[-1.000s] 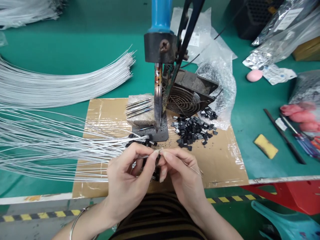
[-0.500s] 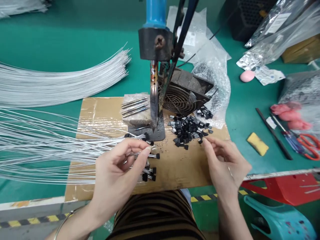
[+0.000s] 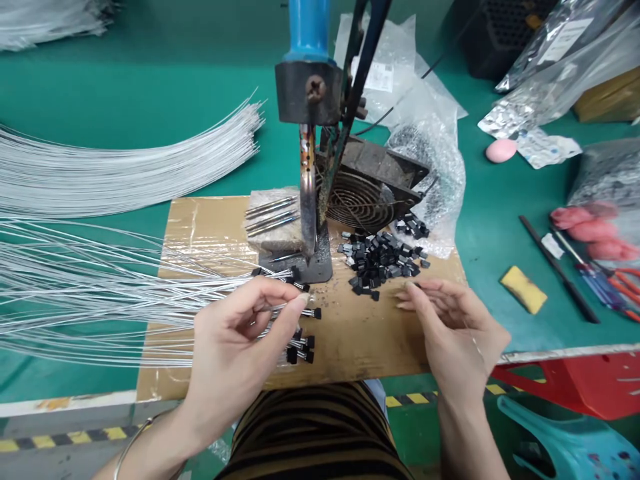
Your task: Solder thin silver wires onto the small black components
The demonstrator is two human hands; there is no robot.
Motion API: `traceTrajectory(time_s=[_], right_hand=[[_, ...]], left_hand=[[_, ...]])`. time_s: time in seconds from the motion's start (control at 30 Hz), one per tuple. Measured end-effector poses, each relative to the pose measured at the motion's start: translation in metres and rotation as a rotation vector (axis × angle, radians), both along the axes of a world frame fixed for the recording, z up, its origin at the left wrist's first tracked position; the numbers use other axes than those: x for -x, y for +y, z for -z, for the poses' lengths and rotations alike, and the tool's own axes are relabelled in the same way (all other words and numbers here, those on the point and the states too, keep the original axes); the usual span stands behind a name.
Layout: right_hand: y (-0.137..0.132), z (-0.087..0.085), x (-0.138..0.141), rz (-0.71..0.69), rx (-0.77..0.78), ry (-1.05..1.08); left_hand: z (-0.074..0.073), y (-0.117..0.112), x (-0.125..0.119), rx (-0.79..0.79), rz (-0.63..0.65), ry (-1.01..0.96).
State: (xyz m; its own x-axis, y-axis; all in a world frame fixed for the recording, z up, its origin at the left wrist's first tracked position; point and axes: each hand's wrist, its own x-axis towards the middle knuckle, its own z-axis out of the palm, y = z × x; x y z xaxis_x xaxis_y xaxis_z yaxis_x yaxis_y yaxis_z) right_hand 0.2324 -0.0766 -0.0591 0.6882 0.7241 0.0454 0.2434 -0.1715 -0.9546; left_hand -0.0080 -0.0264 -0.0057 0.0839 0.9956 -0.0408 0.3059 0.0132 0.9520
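My left hand (image 3: 245, 333) pinches the end of a thin wire between thumb and index finger; a pale tip (image 3: 311, 298) shows at the fingertips. Below and beside it lie wires with black connectors (image 3: 306, 342) on their ends, partly hidden by the hand. My right hand (image 3: 450, 327) is closed in a pinch near a pile of small black connectors (image 3: 383, 260). A dark bit shows at its thumb tip, apparently one connector, mostly covered by the fingers. Between and beyond the hands stands a soldering iron (image 3: 309, 193), tip down over a dark metal plate (image 3: 319, 270).
A fan (image 3: 363, 193) stands behind the iron. Metal soldering tips lie on a wrapped block (image 3: 273, 220). A bundle of white wires (image 3: 150, 170) curves across the left side. At right are a yellow sponge (image 3: 524, 289), a black rod (image 3: 557, 267) and orange-handled scissors (image 3: 627, 287).
My right hand has drawn slightly right and down, away from the connector pile, its fingers now more closed over the small black piece. The left hand keeps its pinch.
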Motion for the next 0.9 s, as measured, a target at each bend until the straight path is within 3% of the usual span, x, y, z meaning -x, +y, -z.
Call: traceTrajectory(time_s=[0.23,0.47,0.9], right_hand=[[0.012,-0.024,0.029,-0.18,-0.129,0.222],[0.019,-0.031,0.057,-0.403,-0.103,0.508],[0.027,-0.036,0.076,-0.528,-0.044,0.663]], left_hand=[[-0.004,0.004,-0.001,0.015,-0.018,0.033],[-0.01,0.007,-0.004,0.069,-0.044,0.01],[-0.016,0.01,-0.002,0.165,0.096,-0.097]])
